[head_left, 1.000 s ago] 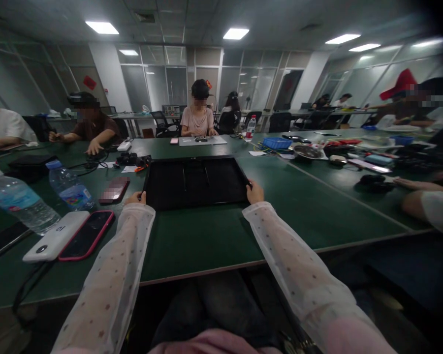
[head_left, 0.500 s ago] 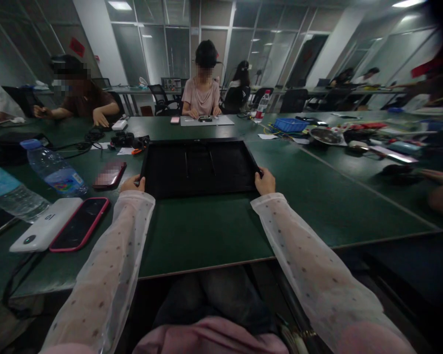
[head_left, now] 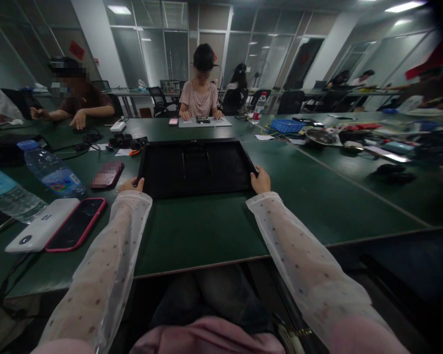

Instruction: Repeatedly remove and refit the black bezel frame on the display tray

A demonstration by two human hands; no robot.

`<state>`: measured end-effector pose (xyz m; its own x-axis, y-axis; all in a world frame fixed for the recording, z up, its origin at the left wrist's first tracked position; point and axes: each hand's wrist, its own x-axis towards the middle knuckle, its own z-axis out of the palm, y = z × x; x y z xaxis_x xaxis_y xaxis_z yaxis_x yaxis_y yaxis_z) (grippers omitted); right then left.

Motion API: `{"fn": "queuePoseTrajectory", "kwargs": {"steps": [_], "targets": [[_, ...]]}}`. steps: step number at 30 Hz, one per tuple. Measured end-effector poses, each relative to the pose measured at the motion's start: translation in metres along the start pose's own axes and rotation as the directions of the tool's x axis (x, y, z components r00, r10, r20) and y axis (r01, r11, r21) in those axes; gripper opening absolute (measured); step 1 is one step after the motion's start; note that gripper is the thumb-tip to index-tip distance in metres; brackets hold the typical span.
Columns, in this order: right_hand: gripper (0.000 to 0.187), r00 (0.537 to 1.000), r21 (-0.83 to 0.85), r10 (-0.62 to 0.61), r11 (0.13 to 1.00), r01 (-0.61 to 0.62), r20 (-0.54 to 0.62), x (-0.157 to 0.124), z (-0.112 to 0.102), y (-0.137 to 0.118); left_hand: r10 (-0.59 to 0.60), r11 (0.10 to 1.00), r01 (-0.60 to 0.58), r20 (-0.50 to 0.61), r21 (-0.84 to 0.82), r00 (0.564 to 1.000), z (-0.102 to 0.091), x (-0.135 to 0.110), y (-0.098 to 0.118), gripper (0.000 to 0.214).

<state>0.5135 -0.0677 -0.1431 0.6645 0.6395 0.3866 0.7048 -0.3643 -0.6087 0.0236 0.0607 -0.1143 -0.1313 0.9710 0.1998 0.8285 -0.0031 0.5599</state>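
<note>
A wide black rectangular tray-like case (head_left: 197,182) with a raised rim lies on the green table (head_left: 203,231) in front of me. Two thin pale lines run down its dark inner face. My left hand (head_left: 132,185) is closed around its left edge near the front corner, thumb on the rim. On the opposite edge, my right hand (head_left: 261,181) grips in the same way. The fingers under the case are hidden. Both forearms wear sheer white sleeves with dark spots.
At left stand or lean two water bottles (head_left: 51,169), beside a white power bank (head_left: 42,225) and a red-edged phone (head_left: 76,224). Another phone (head_left: 107,175) lies nearer the case. A blue basket (head_left: 287,126) and a metal bowl (head_left: 322,136) sit right. A person (head_left: 199,96) works opposite.
The view has shifted slightly, so most things sit a little further left. Both my hands keep their hold on the case. At far right, another person's hand has drawn back.
</note>
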Motion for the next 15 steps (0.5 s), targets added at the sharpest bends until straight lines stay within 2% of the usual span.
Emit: {"fn": "queuePoseTrajectory", "kwargs": {"steps": [10, 15], "targets": [[0.044, 0.999, 0.101, -0.038, 0.994, 0.039, -0.012, -0.007, -0.011, -0.008, 0.201, 0.978, -0.198, -0.037, 0.058, 0.979, -0.021, -0.022, 0.006, 0.044], [0.060, 0.973, 0.124, -0.144, 0.978, 0.167, -0.178, -0.017, -0.030, -0.029, 0.268, 0.962, -0.273, -0.241, 0.012, 0.933, -0.043, -0.034, 0.014, 0.051]]}}
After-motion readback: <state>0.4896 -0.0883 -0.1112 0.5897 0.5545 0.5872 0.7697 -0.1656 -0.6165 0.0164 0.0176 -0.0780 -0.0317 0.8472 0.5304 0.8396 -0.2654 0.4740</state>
